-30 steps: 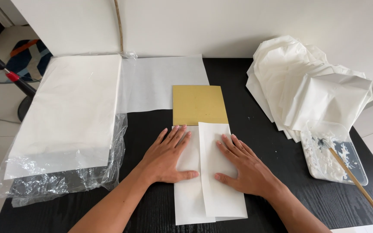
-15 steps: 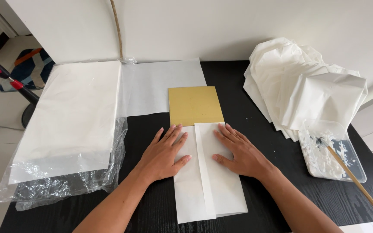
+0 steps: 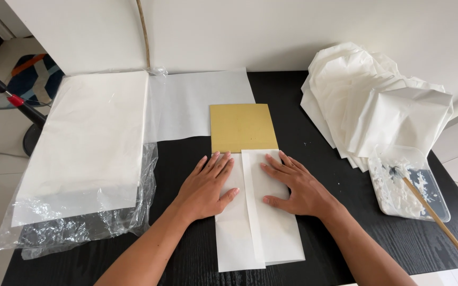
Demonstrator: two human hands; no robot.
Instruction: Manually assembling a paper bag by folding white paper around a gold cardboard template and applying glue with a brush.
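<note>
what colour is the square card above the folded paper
Gold, a flat mustard-yellow tone. The card lies on the black table, seen in the head view.

Both forearms reached in from the lower edge, bare to the elbow, angled toward each other. The left hand lay flat, palm down, fingers extended and slightly spread, pointing up and a little rightward, thumb stretched out to the right. The right hand also lay flat, palm down, fingers splayed and pointing up-left, thumb tucked low toward the left.
</note>
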